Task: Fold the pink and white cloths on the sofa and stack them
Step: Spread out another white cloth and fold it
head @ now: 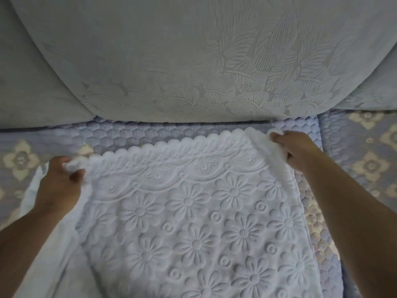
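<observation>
Two hands, L (59, 186) & R (294, 151), pinching white cloth (193, 222), sofa seat (133, 134)

A home living room: cushioned sofa (171, 61) with quilted floral cover (365, 147).

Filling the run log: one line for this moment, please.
stage: folding | white cloth: spread on sofa | left hand, right hand: gripping far corners

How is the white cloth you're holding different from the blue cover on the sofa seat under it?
The white cloth is one plain colour; the seat cover is blue with cream flower patches. The cloth's flowers are embossed, the cover's are coloured in. The cloth has a scalloped edge and is gripped at its far corners by the left hand and right hand; the cover lies flat on the seat, untouched. Both have a raised, quilted-looking texture.
</observation>
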Demonstrator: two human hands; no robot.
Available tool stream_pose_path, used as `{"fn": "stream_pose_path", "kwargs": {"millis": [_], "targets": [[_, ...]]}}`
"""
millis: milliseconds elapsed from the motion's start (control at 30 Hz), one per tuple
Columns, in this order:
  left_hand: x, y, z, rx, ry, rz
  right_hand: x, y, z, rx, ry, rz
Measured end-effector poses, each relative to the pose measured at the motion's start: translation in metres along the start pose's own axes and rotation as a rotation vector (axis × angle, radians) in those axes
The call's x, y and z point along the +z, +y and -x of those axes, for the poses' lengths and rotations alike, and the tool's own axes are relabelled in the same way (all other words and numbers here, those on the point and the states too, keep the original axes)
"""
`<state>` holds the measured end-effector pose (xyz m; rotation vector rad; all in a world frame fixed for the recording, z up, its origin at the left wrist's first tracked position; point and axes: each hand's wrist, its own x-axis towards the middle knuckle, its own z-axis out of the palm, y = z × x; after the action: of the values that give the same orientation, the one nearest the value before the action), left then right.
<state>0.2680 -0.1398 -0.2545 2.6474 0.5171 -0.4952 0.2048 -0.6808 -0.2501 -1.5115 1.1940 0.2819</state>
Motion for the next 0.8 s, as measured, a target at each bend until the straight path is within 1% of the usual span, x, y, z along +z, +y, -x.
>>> {"fn": "stream_pose_path", "kwargs": {"millis": [33,67,133,167,233,300,367,433,500,567,600,633,667,700,733,767,800], "targets": [[-0.011,-0.011,0.008,-0.035,-0.005,0.031,-0.003,0.002,0.013,0.036,-0.109,-0.160],[-0.021,-0.027,0.018,-0.087,-0.022,0.031,-0.005,0.005,0.030,0.069,-0.173,-0.255],[-0.054,-0.045,0.050,-0.166,-0.002,0.064,0.001,0.014,0.076,0.094,-0.263,-0.398],[-0.073,-0.053,0.071,-0.187,0.011,0.105,0.008,0.021,0.105,0.108,-0.315,-0.416],[-0.115,-0.063,0.115,-0.222,0.006,0.198,0.028,0.035,0.174,0.137,-0.409,-0.350],[-0.152,-0.081,0.155,-0.268,0.004,0.222,0.047,0.047,0.242,0.156,-0.515,-0.261],[-0.181,-0.109,0.184,-0.373,-0.037,0.229,0.062,0.051,0.308,0.140,-0.584,-0.134],[-0.208,-0.135,0.203,-0.421,-0.092,0.287,0.072,0.051,0.364,0.192,-0.683,-0.071],[-0.236,-0.149,0.218,-0.384,-0.145,0.330,0.078,0.044,0.414,0.202,-0.785,0.017],[-0.268,-0.158,0.226,-0.224,-0.251,0.368,0.085,0.034,0.452,0.183,-0.810,0.135],[-0.285,-0.160,0.228,-0.126,-0.305,0.383,0.087,0.028,0.466,0.151,-0.785,0.234],[-0.304,-0.161,0.224,-0.066,-0.370,0.383,0.091,0.018,0.481,0.083,-0.724,0.352],[-0.324,-0.160,0.219,-0.002,-0.403,0.391,0.094,0.007,0.492,0.001,-0.643,0.447],[-0.345,-0.159,0.208,0.023,-0.356,0.413,0.092,-0.004,0.496,-0.084,-0.500,0.485],[-0.368,-0.162,0.193,0.020,-0.199,0.484,0.087,-0.017,0.495,-0.145,-0.284,0.489],[-0.391,-0.165,0.177,-0.030,-0.001,0.585,0.078,-0.032,0.497,-0.211,-0.046,0.575],[-0.412,-0.172,0.161,-0.115,0.173,0.705,0.070,-0.046,0.504,-0.218,0.184,0.685]]}}
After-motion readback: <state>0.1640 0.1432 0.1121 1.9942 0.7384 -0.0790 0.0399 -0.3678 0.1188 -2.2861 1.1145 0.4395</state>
